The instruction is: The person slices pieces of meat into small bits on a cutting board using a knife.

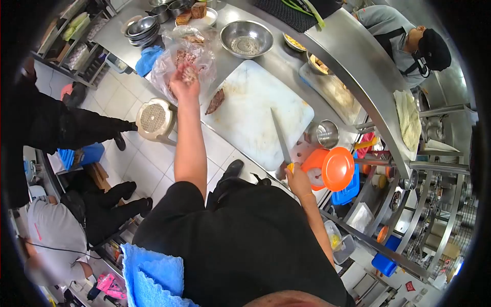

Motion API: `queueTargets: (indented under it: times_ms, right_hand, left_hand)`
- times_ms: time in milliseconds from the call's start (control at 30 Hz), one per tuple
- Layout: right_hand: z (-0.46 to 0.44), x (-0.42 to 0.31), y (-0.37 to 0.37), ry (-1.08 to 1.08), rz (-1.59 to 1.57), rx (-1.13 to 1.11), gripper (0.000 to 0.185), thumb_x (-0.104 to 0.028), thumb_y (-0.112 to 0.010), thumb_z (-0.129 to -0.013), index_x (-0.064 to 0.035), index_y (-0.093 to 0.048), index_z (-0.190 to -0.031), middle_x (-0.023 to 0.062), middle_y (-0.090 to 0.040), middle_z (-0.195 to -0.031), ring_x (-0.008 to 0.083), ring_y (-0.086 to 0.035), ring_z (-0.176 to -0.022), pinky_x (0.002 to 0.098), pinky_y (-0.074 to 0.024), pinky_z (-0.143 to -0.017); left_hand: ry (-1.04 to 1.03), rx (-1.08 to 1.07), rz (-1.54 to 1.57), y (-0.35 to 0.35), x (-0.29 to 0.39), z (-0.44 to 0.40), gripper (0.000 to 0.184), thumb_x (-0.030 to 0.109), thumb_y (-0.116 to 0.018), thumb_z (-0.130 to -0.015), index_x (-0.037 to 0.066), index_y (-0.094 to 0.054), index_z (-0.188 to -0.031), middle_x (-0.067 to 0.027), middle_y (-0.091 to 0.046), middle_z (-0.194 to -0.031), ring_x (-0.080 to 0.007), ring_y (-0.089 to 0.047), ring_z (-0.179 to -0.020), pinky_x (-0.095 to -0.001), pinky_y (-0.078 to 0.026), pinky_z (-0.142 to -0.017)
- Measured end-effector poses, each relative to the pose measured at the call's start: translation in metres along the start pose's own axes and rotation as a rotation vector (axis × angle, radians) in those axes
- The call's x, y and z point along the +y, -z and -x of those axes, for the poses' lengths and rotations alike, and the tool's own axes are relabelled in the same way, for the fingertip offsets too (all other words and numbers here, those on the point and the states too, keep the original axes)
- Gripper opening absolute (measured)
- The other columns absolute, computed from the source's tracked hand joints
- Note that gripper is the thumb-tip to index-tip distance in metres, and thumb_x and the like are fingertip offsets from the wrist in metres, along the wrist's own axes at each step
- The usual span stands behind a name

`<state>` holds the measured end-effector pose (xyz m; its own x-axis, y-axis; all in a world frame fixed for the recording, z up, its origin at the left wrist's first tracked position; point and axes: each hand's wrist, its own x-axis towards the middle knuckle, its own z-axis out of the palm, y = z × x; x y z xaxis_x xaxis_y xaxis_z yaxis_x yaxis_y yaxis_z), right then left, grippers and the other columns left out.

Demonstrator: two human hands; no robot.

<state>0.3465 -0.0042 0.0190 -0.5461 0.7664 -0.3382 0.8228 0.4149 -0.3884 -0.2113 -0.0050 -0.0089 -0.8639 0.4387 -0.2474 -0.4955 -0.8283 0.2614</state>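
Observation:
My left hand (185, 86) reaches over a clear plastic bag (204, 61) at the upper left of the worktop. Its fingers curl around a small handful of chopped meat (190, 75), and more reddish bits lie inside the bag. Down at the right, my right hand (299, 181) grips a knife (280, 134) by its yellow handle. The long blade lies over the white cutting board (250, 107), its tip pointing toward the board's middle. One dark piece of meat (215, 101) sits on the board's left edge, between the bag and the bare board.
Beyond the board stands a steel bowl (246, 39). A small steel pot (325, 134) and an orange container (337, 169) flank its right side. A raised steel shelf (353, 66) curves along the right. A stool (154, 119) and other people (56, 230) are at the left.

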Motion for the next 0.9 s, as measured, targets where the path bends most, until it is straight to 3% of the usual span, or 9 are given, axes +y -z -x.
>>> queueTargets:
  times_ms: [67, 167, 267, 333, 467, 533, 633, 733, 900]
  right_hand:
    - [-0.003, -0.001, 0.000, 0.004, 0.019, 0.000, 0.042, -0.035, -0.062, -0.104, 0.0034, -0.052, -0.118, 0.0324, -0.071, -0.087, 0.0523, -0.071, -0.083, 0.0597, -0.0564, -0.072]
    - [-0.005, 0.000, -0.001, -0.033, -0.007, -0.028, 0.044, -0.036, -0.062, -0.105, 0.0038, -0.050, -0.118, 0.0348, -0.070, -0.091, 0.0550, -0.069, -0.088, 0.0616, -0.0537, -0.074]
    - [0.000, -0.004, 0.000, -0.044, -0.085, 0.006, 0.043, -0.035, -0.063, -0.105, 0.0035, -0.050, -0.118, 0.0337, -0.070, -0.090, 0.0548, -0.069, -0.086, 0.0614, -0.0539, -0.073]
    - [-0.001, -0.002, -0.004, -0.062, -0.057, 0.001, 0.044, -0.037, -0.061, -0.105, 0.0031, -0.051, -0.120, 0.0312, -0.072, -0.092, 0.0511, -0.071, -0.086, 0.0600, -0.0551, -0.074]
    - [0.005, -0.013, 0.009, -0.139, -0.091, -0.014, 0.043, -0.037, -0.060, -0.105, 0.0019, -0.052, -0.122, 0.0286, -0.073, -0.092, 0.0474, -0.073, -0.085, 0.0584, -0.0561, -0.075]
    - [0.004, -0.012, 0.007, -0.156, -0.072, -0.016, 0.043, -0.037, -0.059, -0.106, 0.0015, -0.052, -0.123, 0.0272, -0.073, -0.092, 0.0464, -0.073, -0.086, 0.0576, -0.0564, -0.075]
    - [0.010, -0.016, 0.006, -0.177, -0.121, -0.011, 0.044, -0.038, -0.059, -0.106, 0.0018, -0.052, -0.124, 0.0257, -0.073, -0.093, 0.0451, -0.073, -0.087, 0.0565, -0.0567, -0.075]
    - [0.012, -0.015, 0.013, -0.171, -0.175, -0.024, 0.044, -0.037, -0.059, -0.106, 0.0021, -0.052, -0.125, 0.0247, -0.074, -0.094, 0.0442, -0.074, -0.088, 0.0557, -0.0569, -0.076]
    - [0.010, -0.010, 0.008, -0.138, -0.159, -0.018, 0.041, -0.033, -0.061, -0.105, 0.0024, -0.053, -0.124, 0.0246, -0.074, -0.095, 0.0440, -0.074, -0.089, 0.0547, -0.0571, -0.078]
  left_hand:
    - [-0.148, -0.082, -0.252, -0.009, 0.002, -0.039, 0.027, 0.022, -0.054, -0.102, 0.002, -0.073, -0.103, -0.0121, -0.073, -0.116, -0.0332, -0.067, -0.109, -0.0513, -0.053, -0.105]
    - [-0.893, -0.319, -1.898, -0.007, 0.003, -0.061, 0.043, 0.035, -0.051, -0.106, 0.005, -0.069, -0.130, -0.0135, -0.064, -0.143, -0.0353, -0.055, -0.136, -0.0539, -0.039, -0.120]
    - [-0.885, -0.431, -2.606, 0.023, -0.005, -0.039, 0.057, 0.045, -0.044, -0.109, 0.012, -0.052, -0.154, -0.0104, -0.039, -0.169, -0.0331, -0.023, -0.160, -0.0518, -0.016, -0.131]
    - [-0.481, -0.410, -2.823, 0.023, -0.008, -0.069, 0.065, 0.052, -0.037, -0.110, 0.019, -0.036, -0.166, -0.0069, -0.014, -0.179, -0.0293, 0.001, -0.166, -0.0519, 0.000, -0.132]
    - [-0.789, -0.440, -2.649, 0.046, -0.001, -0.105, 0.063, 0.056, -0.036, -0.110, 0.021, -0.044, -0.161, -0.0105, -0.028, -0.174, -0.0336, -0.016, -0.162, -0.0606, -0.008, -0.128]
    - [-0.879, -0.251, -2.372, -0.007, -0.005, -0.019, 0.058, 0.050, -0.047, -0.108, 0.017, -0.051, -0.155, -0.0147, -0.037, -0.169, -0.0379, -0.027, -0.157, -0.0610, -0.019, -0.125]
    - [-1.173, -0.550, -2.027, -0.020, -0.014, 0.070, 0.057, 0.040, -0.062, -0.102, 0.014, -0.054, -0.153, -0.0196, -0.041, -0.164, -0.0420, -0.035, -0.153, -0.0603, -0.029, -0.121]
    - [-1.009, -0.743, -2.204, 0.015, -0.035, 0.129, 0.063, 0.031, -0.071, -0.096, 0.012, -0.053, -0.153, -0.0231, -0.043, -0.160, -0.0441, -0.041, -0.149, -0.0594, -0.035, -0.119]
    - [-0.630, -0.651, -2.436, 0.050, -0.043, 0.181, 0.066, 0.033, -0.072, -0.094, 0.016, -0.052, -0.154, -0.0225, -0.048, -0.157, -0.0441, -0.047, -0.143, -0.0586, -0.039, -0.115]
